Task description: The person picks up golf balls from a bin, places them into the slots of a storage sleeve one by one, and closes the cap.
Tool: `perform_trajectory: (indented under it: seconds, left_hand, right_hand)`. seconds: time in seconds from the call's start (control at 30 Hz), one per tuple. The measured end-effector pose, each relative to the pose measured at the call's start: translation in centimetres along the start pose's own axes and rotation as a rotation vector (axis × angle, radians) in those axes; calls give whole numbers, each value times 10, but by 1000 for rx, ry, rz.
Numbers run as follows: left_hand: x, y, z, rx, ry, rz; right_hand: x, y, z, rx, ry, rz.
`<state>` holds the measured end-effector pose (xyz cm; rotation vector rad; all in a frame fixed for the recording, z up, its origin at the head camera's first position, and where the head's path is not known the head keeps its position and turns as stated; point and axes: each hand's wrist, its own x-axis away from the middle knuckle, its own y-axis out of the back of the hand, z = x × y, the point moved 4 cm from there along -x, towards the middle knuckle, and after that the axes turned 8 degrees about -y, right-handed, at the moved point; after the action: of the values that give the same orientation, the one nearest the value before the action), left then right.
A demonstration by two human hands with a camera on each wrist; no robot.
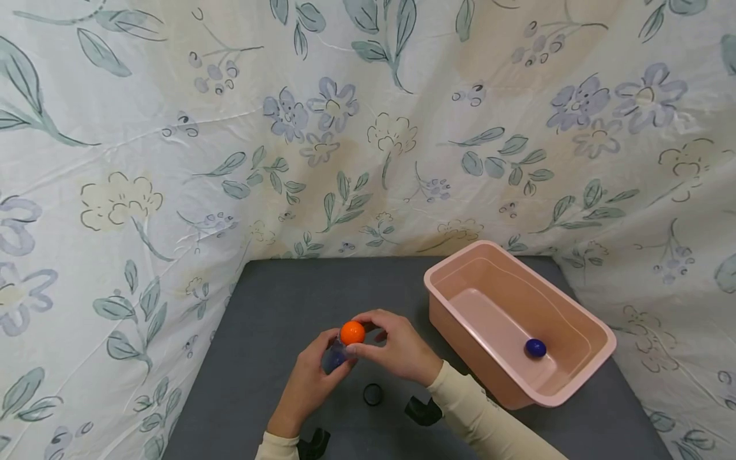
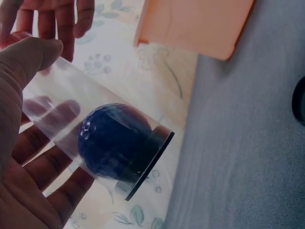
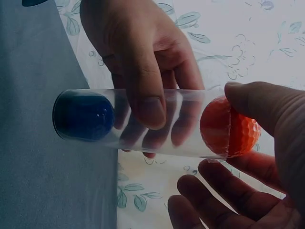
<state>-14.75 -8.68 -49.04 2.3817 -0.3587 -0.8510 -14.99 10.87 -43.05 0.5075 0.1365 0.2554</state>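
My left hand [image 1: 313, 374] grips a clear plastic tube [image 2: 90, 88] around its middle, thumb on one side and fingers behind. A dark blue golf ball [image 2: 112, 138] sits inside at the end closed by a black cap [image 2: 151, 167]. At the opposite end, an orange golf ball [image 1: 352, 333] is partly inside the tube's mouth and partly outside. My right hand [image 1: 402, 348] pinches that end, its thumb at the tube's rim by the orange ball and a finger beneath it. In the right wrist view, a see-through gap separates the two balls.
A pink plastic bin [image 1: 468, 348] stands on the right of the dark grey table [image 1: 276, 306], with a blue ball [image 1: 535, 348] inside. A black ring-shaped cap [image 1: 373, 395] lies on the table just below the hands. Floral cloth [image 1: 345, 160] hangs behind.
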Motion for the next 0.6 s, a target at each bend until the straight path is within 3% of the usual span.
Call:
perform_trajectory:
  seconds: [0.27, 0.6]
  left_hand:
    - [0, 0, -1, 15, -7, -6]
    - [2, 0, 1, -30, -5, -11]
  right_hand:
    - [-2, 1, 1, 9, -7, 33]
    - [-2, 21, -1, 64, -5, -14]
